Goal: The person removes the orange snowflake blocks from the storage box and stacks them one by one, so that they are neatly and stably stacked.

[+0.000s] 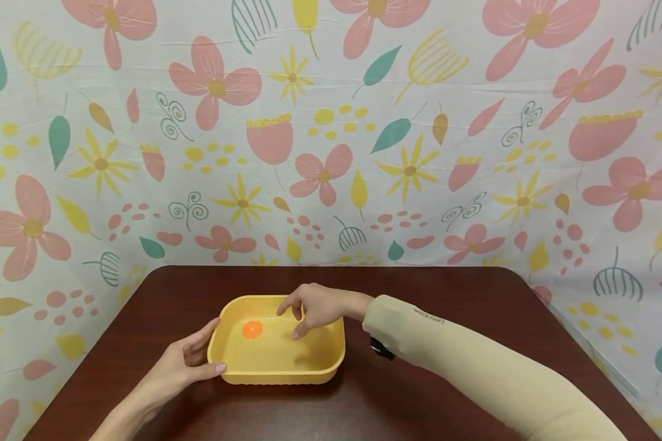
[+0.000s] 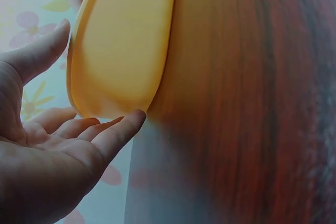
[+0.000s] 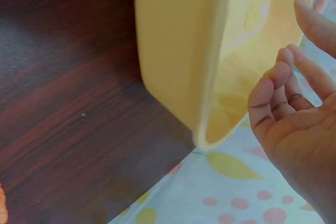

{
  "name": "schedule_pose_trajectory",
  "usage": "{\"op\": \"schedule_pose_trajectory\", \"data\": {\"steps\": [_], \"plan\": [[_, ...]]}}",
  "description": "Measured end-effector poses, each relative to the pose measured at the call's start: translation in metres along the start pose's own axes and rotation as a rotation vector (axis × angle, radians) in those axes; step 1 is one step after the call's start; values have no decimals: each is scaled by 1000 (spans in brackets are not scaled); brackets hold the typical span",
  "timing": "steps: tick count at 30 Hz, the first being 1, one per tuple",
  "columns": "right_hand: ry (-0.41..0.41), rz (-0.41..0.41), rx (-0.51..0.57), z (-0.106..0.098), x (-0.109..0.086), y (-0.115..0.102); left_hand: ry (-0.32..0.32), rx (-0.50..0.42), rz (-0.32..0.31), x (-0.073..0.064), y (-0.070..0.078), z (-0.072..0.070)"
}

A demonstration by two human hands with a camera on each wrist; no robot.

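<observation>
On the table sits a shallow yellow plastic bin [image 1: 276, 370] with rounded corners. A flat, round orange piece with a scalloped, flower-like edge [image 1: 252, 329] lies on its floor, toward the left. My left hand [image 1: 190, 358] holds the bin's left end, thumb at the front left rim and fingers along the side. Over the bin's right half reaches my right hand [image 1: 317, 306], thumb and forefinger apart, the other fingers loosely bent. Nothing shows between those fingers in the right wrist view, where the hand [image 3: 299, 108] is beside the bin's rim [image 3: 210, 77].
The dark brown wood table [image 1: 447, 392] has rounded back corners. Behind it hangs a white cloth with printed flowers [image 1: 320, 122]. In the right wrist view an orange object [image 3: 2, 205] peeks in at the lower left edge, mostly cut off. My right sleeve [image 1: 463, 361] crosses the table's right side.
</observation>
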State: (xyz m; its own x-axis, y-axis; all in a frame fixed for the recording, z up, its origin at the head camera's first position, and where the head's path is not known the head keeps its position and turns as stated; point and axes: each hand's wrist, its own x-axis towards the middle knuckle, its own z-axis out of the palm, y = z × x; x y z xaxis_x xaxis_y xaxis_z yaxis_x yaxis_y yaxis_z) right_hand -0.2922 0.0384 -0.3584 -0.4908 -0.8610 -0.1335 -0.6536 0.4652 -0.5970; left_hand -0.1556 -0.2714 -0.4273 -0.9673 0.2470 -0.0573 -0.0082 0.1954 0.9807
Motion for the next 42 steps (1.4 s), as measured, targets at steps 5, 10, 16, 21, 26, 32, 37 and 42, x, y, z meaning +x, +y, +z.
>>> {"op": "schedule_pose_trajectory", "data": {"steps": [5,10,16,21,26,32,37,42], "plan": [[-31,45,6,3,13,-2,6,-12,-3,1,-2,1],[-74,77,-25,8,24,1,-22,-17,19,1,-3,0],[-91,92,-72,13,29,1,-47,-40,36,1,-3,1],[-110,137,-67,19,27,1,-59,-51,25,-1,-4,2],[-106,130,-60,21,35,0,-49,-54,42,-1,-3,1],[-116,123,-42,26,46,-4,-46,-52,38,0,-2,1],[-135,113,-35,28,53,-7,-38,-46,28,-1,-2,1],[-144,127,-34,30,61,-8,-34,-42,29,0,-2,2]]}}
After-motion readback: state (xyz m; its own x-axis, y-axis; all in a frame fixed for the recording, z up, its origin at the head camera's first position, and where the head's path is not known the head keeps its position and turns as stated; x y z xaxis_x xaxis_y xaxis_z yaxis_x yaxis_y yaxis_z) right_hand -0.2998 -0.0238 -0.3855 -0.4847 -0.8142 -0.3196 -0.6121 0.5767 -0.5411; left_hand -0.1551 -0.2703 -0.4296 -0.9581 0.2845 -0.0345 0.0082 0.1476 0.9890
